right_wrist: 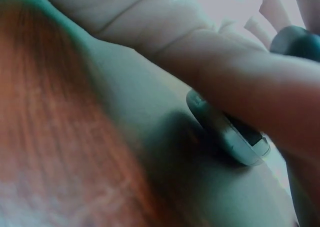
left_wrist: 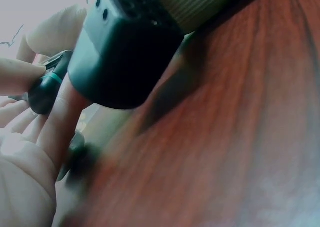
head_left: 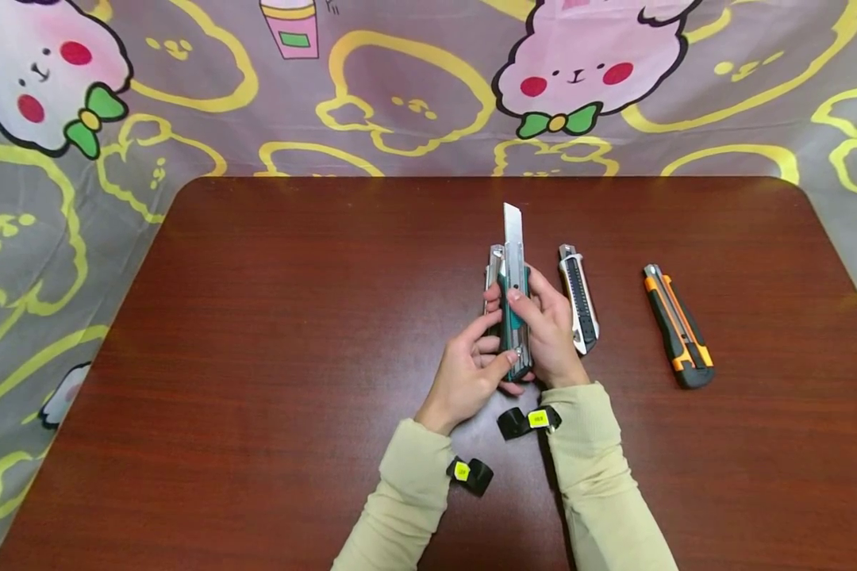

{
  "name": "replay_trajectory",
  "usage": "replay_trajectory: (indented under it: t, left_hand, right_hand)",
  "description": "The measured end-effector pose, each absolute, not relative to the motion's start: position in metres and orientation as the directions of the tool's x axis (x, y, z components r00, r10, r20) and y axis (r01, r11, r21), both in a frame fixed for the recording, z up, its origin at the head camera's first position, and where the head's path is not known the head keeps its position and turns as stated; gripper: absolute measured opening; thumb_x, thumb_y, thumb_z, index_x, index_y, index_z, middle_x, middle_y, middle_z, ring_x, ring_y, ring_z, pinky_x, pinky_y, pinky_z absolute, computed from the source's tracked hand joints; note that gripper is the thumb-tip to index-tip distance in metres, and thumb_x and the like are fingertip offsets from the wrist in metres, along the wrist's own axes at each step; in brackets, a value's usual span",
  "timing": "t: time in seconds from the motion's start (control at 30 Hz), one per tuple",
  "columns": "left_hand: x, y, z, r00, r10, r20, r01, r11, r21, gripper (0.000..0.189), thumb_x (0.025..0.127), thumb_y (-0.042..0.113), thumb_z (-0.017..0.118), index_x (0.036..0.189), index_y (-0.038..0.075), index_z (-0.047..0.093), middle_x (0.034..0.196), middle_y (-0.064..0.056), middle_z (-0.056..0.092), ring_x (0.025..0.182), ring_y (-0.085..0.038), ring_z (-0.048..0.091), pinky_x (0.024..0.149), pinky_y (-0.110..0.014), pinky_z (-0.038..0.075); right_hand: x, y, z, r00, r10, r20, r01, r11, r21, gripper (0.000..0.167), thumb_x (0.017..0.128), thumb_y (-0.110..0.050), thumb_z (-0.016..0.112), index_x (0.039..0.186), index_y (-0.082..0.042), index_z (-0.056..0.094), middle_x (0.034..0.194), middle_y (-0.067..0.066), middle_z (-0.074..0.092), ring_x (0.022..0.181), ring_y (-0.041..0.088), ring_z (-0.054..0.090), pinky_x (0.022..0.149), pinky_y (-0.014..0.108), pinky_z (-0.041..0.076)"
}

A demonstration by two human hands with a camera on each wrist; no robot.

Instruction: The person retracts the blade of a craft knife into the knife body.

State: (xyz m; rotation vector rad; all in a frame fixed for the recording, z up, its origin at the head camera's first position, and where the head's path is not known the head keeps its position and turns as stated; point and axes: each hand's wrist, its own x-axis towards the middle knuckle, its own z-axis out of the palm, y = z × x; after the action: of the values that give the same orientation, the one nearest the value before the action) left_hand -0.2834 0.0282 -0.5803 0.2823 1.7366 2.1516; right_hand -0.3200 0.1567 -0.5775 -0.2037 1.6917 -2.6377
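Observation:
Both hands hold a green and grey utility knife (head_left: pixel 513 321) above the table, its broad blade extended and pointing away. My right hand (head_left: pixel 555 337) grips its right side, with the thumb on the slider area. Lower down, my left hand (head_left: pixel 464 377) pinches the butt end between thumb and fingers. The knife's dark end (left_wrist: pixel 47 89) shows between fingers in the left wrist view. Just behind it lies a silver knife (head_left: pixel 495 260), partly hidden by the hands. A white and black utility knife (head_left: pixel 581 305) lies right beside the right hand.
An orange and black utility knife (head_left: pixel 678 329) lies farther right on the brown table (head_left: pixel 271 357). Black wrist straps with yellow labels (head_left: pixel 538 419) sit at both cuffs. A patterned cloth (head_left: pixel 414 103) hangs behind the table's far edge.

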Motion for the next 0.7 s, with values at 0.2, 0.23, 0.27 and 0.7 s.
replay_trajectory:
  t: [0.2,0.23,0.27,0.7]
  left_hand:
    - [-0.2834,0.0279,-0.5813,-0.917,0.395,-0.06,-0.146,-0.19,0.971,0.058,0.09,-0.009,0.053,0.144,0.001,0.037,0.109,-0.037,0.063,0.077,-0.053,0.065,0.058,-0.043,0.062]
    - [-0.2834,0.0279,-0.5813,-0.917,0.394,-0.058,-0.143,-0.19,0.971,0.058,0.09,-0.009,0.053,0.144,0.001,0.037,0.109,-0.037,0.063,0.077,-0.053,0.065,0.058,-0.043,0.062]
    - [-0.2833,0.0279,-0.5813,-0.918,0.393,-0.056,-0.142,-0.192,0.971,0.058,0.09,-0.009,0.053,0.144,0.002,0.037,0.109,-0.037,0.062,0.077,-0.053,0.065,0.058,-0.043,0.062]
    - [-0.2828,0.0268,-0.5799,-0.926,0.375,-0.041,-0.13,-0.216,0.968,0.056,0.09,-0.007,0.052,0.144,0.002,0.039,0.108,-0.038,0.062,0.077,-0.056,0.064,0.055,-0.043,0.062]
  right_hand:
    - [-0.32,0.1565,-0.5778,-0.99,-0.081,0.118,-0.072,-0.428,-0.901,0.04,0.096,0.003,0.041,0.134,0.015,0.035,0.091,0.002,0.069,0.08,0.012,0.064,0.074,0.021,0.057]
    - [-0.3201,0.1567,-0.5775,-0.989,-0.086,0.121,-0.073,-0.428,-0.901,0.04,0.096,0.003,0.041,0.134,0.015,0.035,0.092,0.002,0.069,0.081,0.012,0.064,0.074,0.021,0.057]
    - [-0.32,0.1569,-0.5773,-0.988,-0.089,0.124,-0.075,-0.427,-0.901,0.04,0.096,0.004,0.04,0.134,0.015,0.035,0.092,0.002,0.069,0.082,0.012,0.064,0.074,0.021,0.057]
    - [-0.3189,0.1569,-0.5776,-0.979,-0.144,0.147,-0.069,-0.443,-0.894,0.05,0.093,0.008,0.038,0.141,0.013,0.028,0.103,0.003,0.068,0.091,0.013,0.063,0.083,0.022,0.055]
